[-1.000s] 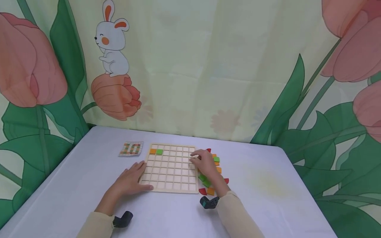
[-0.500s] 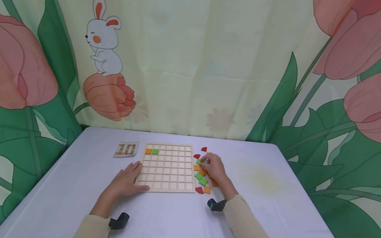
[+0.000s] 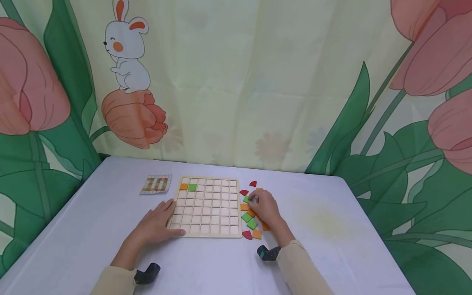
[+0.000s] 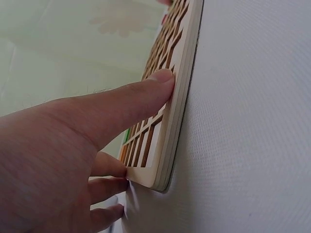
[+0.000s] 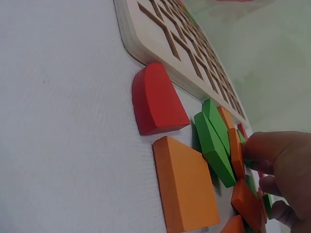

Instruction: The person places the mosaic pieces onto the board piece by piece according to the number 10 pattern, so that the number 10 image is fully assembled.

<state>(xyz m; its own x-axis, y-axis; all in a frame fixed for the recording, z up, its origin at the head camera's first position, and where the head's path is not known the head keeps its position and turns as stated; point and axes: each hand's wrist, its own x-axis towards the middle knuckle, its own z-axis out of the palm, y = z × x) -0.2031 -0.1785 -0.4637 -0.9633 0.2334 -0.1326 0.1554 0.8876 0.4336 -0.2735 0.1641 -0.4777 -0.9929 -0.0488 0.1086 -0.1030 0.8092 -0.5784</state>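
Observation:
A wooden grid board [image 3: 208,236] lies on the table, with an orange tile [image 3: 184,187] and a green tile [image 3: 192,187] side by side in its upper left cells. My left hand [image 3: 157,223] rests at the board's near left corner. Its thumb [image 4: 146,94] lies on the near rim, and the other fingers touch the left side. Right of the board, my right hand [image 3: 266,208] pinches a green square tile [image 3: 246,199] among the loose pieces. Its fingers partly hide that tile in the right wrist view.
Loose orange tiles [image 3: 257,234], green tiles [image 3: 252,224] and red quarter-round pieces [image 3: 247,234] lie along the board's right side. A checkered pattern card [image 3: 156,184] sits left of the board. A printed curtain [image 3: 221,102] hangs behind the table.
My right hand has moved from above the board's right edge to the loose pieces and now pinches a green tile. My left hand has stayed at the board's corner.

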